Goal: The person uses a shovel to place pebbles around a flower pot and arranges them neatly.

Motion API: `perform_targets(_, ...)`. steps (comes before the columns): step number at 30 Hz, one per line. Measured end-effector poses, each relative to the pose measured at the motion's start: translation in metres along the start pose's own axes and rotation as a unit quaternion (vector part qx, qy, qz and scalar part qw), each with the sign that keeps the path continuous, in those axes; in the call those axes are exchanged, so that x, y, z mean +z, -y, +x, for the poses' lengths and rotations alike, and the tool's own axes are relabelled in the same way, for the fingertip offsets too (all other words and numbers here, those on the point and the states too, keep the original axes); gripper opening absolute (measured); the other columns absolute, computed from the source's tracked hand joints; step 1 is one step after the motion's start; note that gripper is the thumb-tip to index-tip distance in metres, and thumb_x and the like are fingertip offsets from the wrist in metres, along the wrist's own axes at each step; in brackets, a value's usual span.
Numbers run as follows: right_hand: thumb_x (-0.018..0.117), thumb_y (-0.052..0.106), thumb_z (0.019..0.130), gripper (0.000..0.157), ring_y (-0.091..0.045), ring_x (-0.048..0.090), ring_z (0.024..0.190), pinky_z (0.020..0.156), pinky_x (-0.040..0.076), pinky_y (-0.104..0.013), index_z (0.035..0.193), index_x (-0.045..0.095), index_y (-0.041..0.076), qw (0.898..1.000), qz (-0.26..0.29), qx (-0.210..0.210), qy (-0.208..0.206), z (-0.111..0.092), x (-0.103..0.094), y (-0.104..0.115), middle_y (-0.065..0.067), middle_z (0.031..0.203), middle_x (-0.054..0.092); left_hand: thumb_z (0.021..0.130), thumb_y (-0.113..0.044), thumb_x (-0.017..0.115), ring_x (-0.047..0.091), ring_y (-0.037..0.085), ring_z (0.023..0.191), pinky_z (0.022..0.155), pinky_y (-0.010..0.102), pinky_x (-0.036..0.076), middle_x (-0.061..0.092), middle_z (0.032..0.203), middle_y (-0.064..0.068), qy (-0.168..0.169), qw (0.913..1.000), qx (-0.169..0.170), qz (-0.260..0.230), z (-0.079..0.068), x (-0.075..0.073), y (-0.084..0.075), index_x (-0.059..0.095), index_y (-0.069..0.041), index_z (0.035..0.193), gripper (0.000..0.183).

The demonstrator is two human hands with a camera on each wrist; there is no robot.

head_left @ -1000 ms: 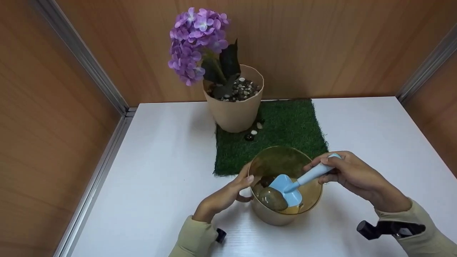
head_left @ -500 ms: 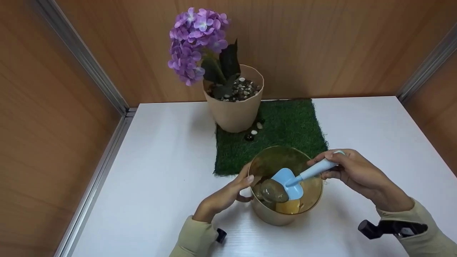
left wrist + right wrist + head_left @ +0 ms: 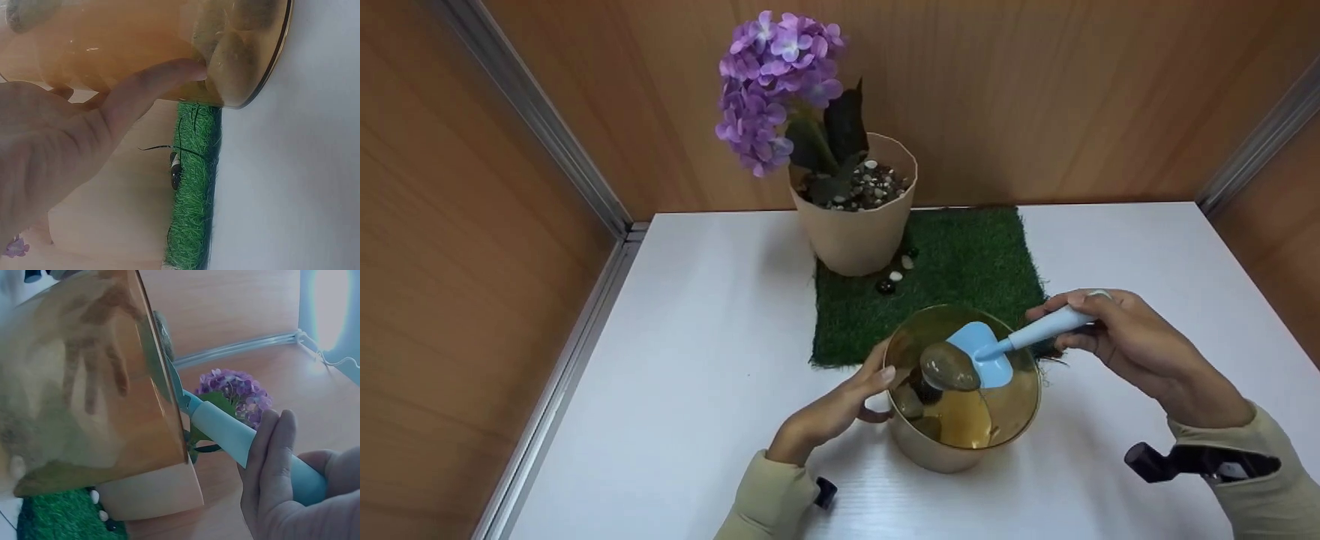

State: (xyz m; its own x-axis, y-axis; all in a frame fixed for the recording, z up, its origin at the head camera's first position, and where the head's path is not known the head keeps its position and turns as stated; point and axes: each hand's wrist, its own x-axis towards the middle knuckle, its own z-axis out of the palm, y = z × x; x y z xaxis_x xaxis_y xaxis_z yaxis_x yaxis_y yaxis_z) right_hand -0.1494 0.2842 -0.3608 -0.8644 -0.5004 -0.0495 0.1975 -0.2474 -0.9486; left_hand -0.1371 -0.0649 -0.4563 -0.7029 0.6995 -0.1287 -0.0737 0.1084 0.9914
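Observation:
A see-through amber bowl stands on the white table. My left hand holds its left side, with the thumb near the rim; the fingers show through the wall in the right wrist view. My right hand grips the handle of a light-blue hand trowel. On the trowel's blade, at about the height of the bowl's rim, rests a large smooth grey-brown stone. More stones lie at the bottom left of the bowl, partly hidden; they also show through the wall in the left wrist view.
Behind the bowl lies a green artificial-grass mat. On its back left stands a beige flowerpot with purple flowers and pebbles. A few small black and white pebbles lie beside it. Wooden panels enclose the table.
The right hand has raised the trowel up and to the right, lifting the large stone from the bottom of the bowl. The left hand has stayed on the bowl.

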Motion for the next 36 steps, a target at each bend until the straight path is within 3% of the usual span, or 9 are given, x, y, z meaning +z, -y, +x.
perform_targets(7, 0.032, 0.001, 0.101, 0.033, -0.024, 0.062, 0.100, 0.079, 0.051, -0.027, 0.111, 0.059, -0.014, 0.997, 0.062, -0.032, 0.018, 0.008, -0.008, 0.013, -0.023, 0.113, 0.061, 0.098, -0.049, 0.029, 0.018, 0.028, 0.137, 0.088, 0.044, 0.045, -0.002, 0.153, -0.008, 0.007, 0.9998, 0.015, -0.005, 0.000, 0.000, 0.000, 0.004, -0.043, 0.146, 0.054)
perform_targets(10, 0.032, 0.000, 0.100, 0.032, -0.024, 0.062, 0.097, 0.079, 0.051, -0.028, 0.109, 0.060, -0.014, 0.996, 0.077, -0.037, 0.008, 0.013, -0.010, 0.017, -0.023, 0.113, 0.061, 0.099, -0.048, 0.028, 0.017, 0.029, 0.137, 0.088, 0.044, 0.045, -0.002, 0.153, -0.008, 0.004, 0.9999, 0.014, -0.001, 0.000, 0.000, 0.000, 0.004, -0.043, 0.146, 0.053)
perform_targets(14, 0.037, 0.004, 0.100, 0.029, -0.023, 0.063, 0.094, 0.080, 0.050, -0.028, 0.110, 0.060, -0.012, 0.996, 0.078, -0.029, -0.023, 0.020, -0.013, 0.023, -0.022, 0.113, 0.061, 0.097, -0.052, 0.029, 0.017, 0.030, 0.137, 0.088, 0.045, 0.045, -0.002, 0.153, -0.007, -0.003, 0.9999, 0.009, 0.004, 0.000, 0.001, 0.000, 0.003, -0.041, 0.146, 0.056)
perform_targets(19, 0.046, 0.012, 0.098, 0.028, -0.023, 0.062, 0.097, 0.082, 0.049, -0.027, 0.111, 0.059, -0.010, 0.993, 0.072, -0.016, -0.091, 0.027, -0.015, 0.027, -0.019, 0.115, 0.060, 0.096, -0.055, 0.029, 0.016, 0.030, 0.138, 0.088, 0.046, 0.045, -0.003, 0.153, -0.006, -0.003, 0.9999, 0.011, 0.007, 0.000, 0.001, 0.000, 0.003, -0.040, 0.147, 0.059)
perform_targets(24, 0.050, 0.016, 0.097, 0.031, -0.022, 0.062, 0.099, 0.085, 0.048, -0.027, 0.114, 0.058, -0.009, 0.987, 0.064, -0.033, -0.144, 0.035, -0.016, 0.027, -0.019, 0.115, 0.060, 0.096, -0.055, 0.029, 0.017, 0.030, 0.137, 0.088, 0.045, 0.046, -0.003, 0.153, -0.006, -0.004, 0.9999, 0.008, 0.008, 0.001, 0.001, -0.001, 0.003, -0.041, 0.147, 0.059)
perform_targets(36, 0.044, 0.018, 0.099, 0.039, -0.024, 0.056, 0.107, 0.087, 0.047, -0.029, 0.123, 0.048, -0.013, 0.979, 0.042, -0.035, -0.198, 0.063, -0.028, -0.007, -0.020, 0.118, 0.058, 0.096, -0.055, 0.030, 0.014, 0.026, 0.138, 0.087, 0.041, 0.046, -0.001, 0.152, -0.012, -0.003, 1.0000, 0.003, -0.001, 0.000, 0.001, 0.000, 0.004, -0.046, 0.145, 0.056)
